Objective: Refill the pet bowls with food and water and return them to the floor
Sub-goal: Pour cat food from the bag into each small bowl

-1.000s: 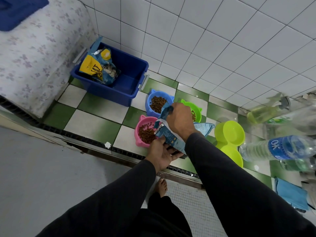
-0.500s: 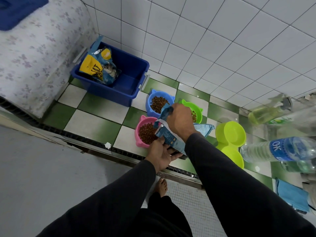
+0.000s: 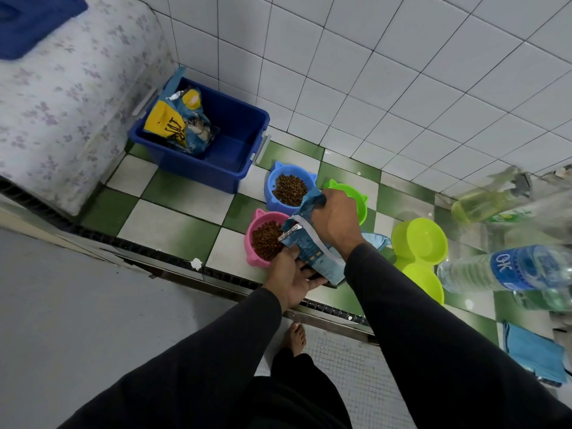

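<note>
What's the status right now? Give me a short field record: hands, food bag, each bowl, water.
left hand: grips food bag's lower end
right hand: grips bag's upper part
food bag: tilted, open mouth over pink bowl
pink bowl: kibble inside
blue bowl: kibble inside
green bowl: mostly hidden by right hand
lime double bowl: looks empty
water bottle: lying right of double bowl

A blue storage bin sits on the green-and-white checkered floor up and left of the hands, against the white tiled wall. Far left stands a floral-covered bed. A folded blue cloth lies low right.
</note>
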The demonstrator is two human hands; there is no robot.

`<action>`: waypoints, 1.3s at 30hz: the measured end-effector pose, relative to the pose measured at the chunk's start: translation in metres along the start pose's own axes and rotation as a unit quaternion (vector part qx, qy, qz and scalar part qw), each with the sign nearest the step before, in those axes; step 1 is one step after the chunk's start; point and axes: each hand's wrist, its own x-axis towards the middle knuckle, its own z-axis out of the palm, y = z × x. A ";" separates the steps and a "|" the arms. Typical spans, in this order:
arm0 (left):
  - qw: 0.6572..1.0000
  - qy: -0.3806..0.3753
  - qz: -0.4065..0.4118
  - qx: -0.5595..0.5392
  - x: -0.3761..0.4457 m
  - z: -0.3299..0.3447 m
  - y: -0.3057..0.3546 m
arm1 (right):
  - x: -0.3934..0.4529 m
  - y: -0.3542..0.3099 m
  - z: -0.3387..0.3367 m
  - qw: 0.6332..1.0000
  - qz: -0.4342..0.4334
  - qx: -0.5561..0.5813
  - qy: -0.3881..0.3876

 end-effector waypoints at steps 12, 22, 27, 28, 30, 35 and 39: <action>0.997 -0.021 0.060 0.046 -0.013 0.011 -0.001 | -0.006 0.033 -0.018 0.993 0.026 0.104 0.050; 0.969 -0.032 0.133 0.206 -0.036 0.027 0.011 | -0.018 0.057 -0.032 0.948 0.085 0.298 0.073; 0.938 -0.028 0.180 0.295 -0.044 0.036 0.019 | -0.021 0.071 -0.032 0.913 0.115 0.381 0.091; 0.932 -0.029 0.191 0.307 -0.044 0.037 0.020 | -0.023 0.072 -0.032 0.904 0.119 0.399 0.092; 0.920 -0.033 0.213 0.327 -0.046 0.040 0.023 | -0.026 0.073 -0.034 0.884 0.124 0.441 0.093; 0.878 -0.027 0.269 0.395 -0.052 0.047 0.033 | -0.029 0.075 -0.035 0.857 0.126 0.487 0.112; 0.843 -0.051 0.305 0.440 -0.058 0.052 0.041 | -0.031 0.074 -0.040 0.819 0.139 0.544 0.114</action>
